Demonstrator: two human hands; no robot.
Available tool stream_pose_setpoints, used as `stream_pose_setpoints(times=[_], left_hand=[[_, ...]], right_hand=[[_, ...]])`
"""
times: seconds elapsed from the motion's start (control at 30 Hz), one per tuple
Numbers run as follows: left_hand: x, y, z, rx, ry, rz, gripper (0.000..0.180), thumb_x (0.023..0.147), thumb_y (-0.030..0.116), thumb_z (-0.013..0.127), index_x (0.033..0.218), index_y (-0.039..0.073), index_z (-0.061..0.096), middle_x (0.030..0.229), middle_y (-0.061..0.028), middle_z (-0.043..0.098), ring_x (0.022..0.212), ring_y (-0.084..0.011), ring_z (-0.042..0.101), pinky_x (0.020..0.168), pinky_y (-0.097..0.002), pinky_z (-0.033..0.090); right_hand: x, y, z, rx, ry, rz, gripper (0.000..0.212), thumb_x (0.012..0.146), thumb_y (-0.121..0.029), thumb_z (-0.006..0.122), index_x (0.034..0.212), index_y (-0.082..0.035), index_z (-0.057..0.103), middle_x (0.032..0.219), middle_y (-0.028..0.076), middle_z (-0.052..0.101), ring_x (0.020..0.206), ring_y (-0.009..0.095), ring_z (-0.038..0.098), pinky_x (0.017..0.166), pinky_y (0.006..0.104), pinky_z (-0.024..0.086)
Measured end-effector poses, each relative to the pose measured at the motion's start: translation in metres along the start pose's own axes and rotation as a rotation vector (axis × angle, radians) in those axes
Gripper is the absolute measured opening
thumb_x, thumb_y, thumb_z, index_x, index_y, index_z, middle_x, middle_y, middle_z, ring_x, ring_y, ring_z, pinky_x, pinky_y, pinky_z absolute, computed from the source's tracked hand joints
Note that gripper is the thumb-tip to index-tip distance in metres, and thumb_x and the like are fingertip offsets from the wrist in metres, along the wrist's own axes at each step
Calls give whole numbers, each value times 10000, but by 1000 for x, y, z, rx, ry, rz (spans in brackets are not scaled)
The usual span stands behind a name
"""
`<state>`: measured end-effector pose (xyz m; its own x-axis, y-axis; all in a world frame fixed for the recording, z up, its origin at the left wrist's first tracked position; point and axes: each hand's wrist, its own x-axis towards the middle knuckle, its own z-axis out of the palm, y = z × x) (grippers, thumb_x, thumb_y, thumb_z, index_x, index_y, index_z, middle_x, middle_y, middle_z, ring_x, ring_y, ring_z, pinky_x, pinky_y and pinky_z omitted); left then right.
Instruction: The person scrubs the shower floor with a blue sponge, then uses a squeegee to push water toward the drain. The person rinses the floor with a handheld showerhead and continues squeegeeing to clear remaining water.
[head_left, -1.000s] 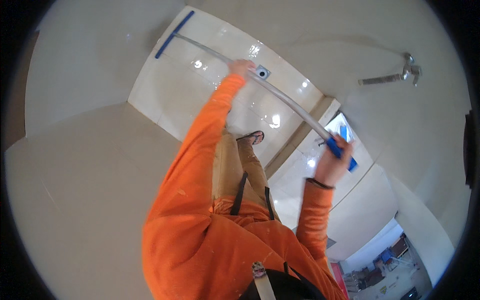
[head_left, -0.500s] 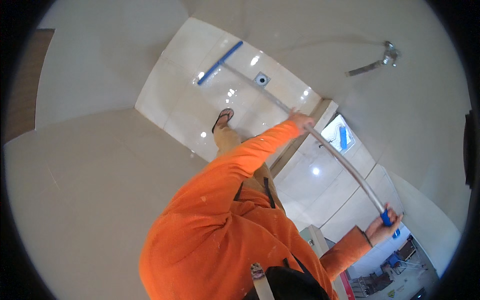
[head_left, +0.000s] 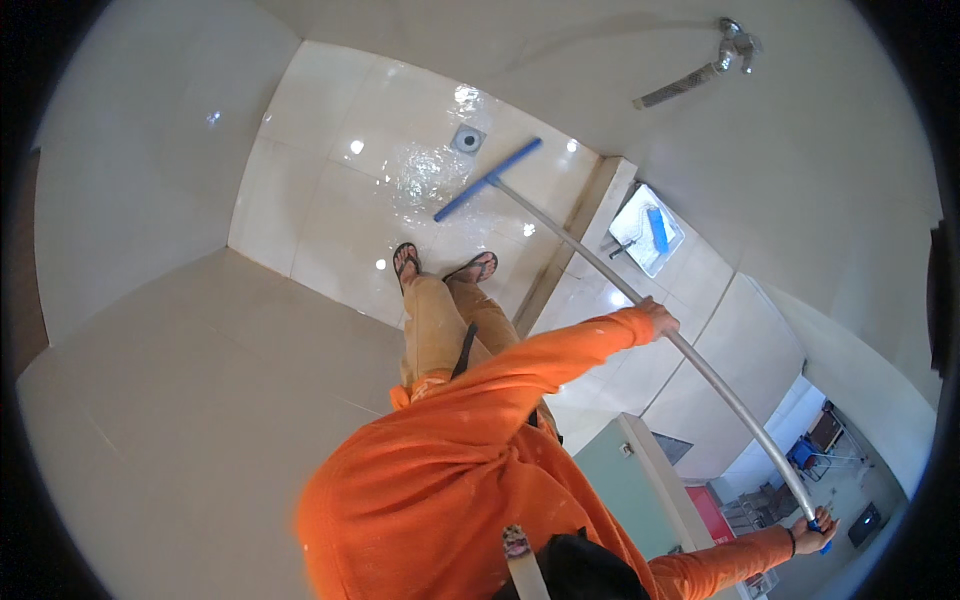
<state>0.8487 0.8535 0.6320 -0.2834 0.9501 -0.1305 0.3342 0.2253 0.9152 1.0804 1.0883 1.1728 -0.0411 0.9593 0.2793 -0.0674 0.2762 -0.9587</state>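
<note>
A floor squeegee with a blue blade [head_left: 487,181] and a long metal pole [head_left: 735,402] slants across the view. Its blade lies on the wet tiles, just right of and nearer than the square floor drain [head_left: 468,139]. My left hand [head_left: 658,318] is wrapped round the middle of the pole, that arm reaching across my body. At the lower right, my right hand [head_left: 818,530] grips the pole's end by its blue cap. Rippled water [head_left: 425,178] shines on the floor left of the blade.
My sandalled feet [head_left: 440,265] stand near the water. Beyond a raised sill [head_left: 575,235] lies a white paint tray [head_left: 645,232] with a blue roller [head_left: 657,228]. A metal tap [head_left: 735,48] juts from the wall. A pale green door [head_left: 625,480] stands near my right side.
The squeegee blade has moved from left of the drain to its right, nearer me. Both hands have shifted right and back with the pole. Both feet now show, and the water is rippled.
</note>
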Motion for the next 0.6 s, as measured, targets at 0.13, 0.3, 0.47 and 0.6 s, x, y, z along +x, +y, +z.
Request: stream_pose_setpoints(times=[0.13,0.3,0.47,0.6], left_hand=[[38,-35,21,89,-22,-138,206,852,172,571,999,278,670,977,-19,708,1025,-286,652,883,-537,430],[-44,-92,-54,141,10,-140,191,886,223,541,1002,251,690,991,-41,713,1008,-265,668,901,-556,429],[-76,-81,-46,131,85,-52,188,851,173,576,983,256,680,922,-41,711,963,-272,670,868,-507,442],[-67,15,3,-14,-95,76,235,824,139,581,1000,266,673,933,-44,713,934,-285,667,852,-501,444]], right_hand=[[25,46,43,93,-39,-16,390,893,-103,586,609,-143,321,551,-5,273,493,135,298,503,323,306],[-50,100,47,249,-164,127,402,901,-128,585,610,-164,311,531,-15,269,480,118,268,508,295,283],[-81,60,33,188,-89,87,340,911,-148,564,632,-141,369,547,-13,260,487,125,272,517,294,284],[-89,-55,6,-65,112,-127,370,906,-88,558,631,-159,321,555,-2,262,504,126,280,524,291,286]])
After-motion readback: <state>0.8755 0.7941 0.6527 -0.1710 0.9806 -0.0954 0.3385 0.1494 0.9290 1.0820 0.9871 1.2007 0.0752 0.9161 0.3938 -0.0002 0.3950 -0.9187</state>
